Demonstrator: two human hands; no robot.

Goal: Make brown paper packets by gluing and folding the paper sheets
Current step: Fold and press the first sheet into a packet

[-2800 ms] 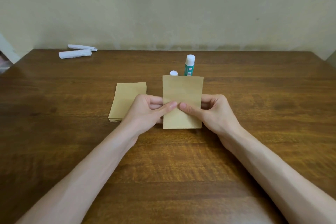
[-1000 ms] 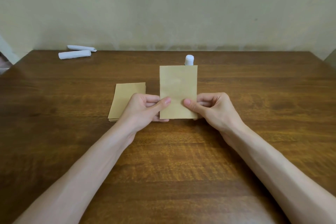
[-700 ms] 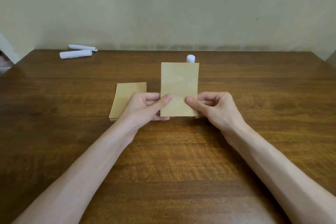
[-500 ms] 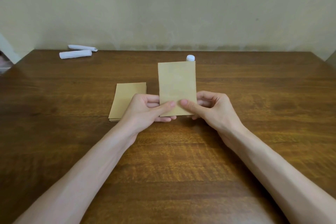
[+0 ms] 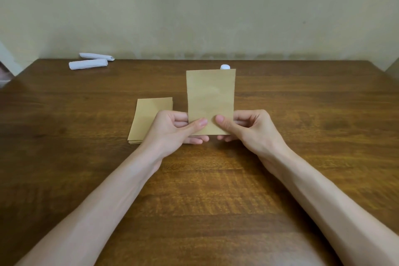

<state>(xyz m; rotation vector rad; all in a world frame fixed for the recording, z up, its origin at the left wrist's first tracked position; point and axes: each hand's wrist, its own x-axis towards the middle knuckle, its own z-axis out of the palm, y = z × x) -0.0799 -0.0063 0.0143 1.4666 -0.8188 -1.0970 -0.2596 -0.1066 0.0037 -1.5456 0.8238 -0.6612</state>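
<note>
Lifted upright since earlier: rectangular brown paper packet, clear of the wooden tabletop. We list: stack of brown paper sheets, lying left; left hand pinching packet's lower edge; long axis vertical; right hand pinching likewise.

Light's soft and even, moderately bright, no hard shadows; I only get faint diffuse ones on the wooden table. Broad dull sheen on the wood bottom centre, not clipped. The brown paper sheet is sharp, evenly lit. Lower corners go soft and stretched by the wide lens. The wall reads flat, greenish.
</note>
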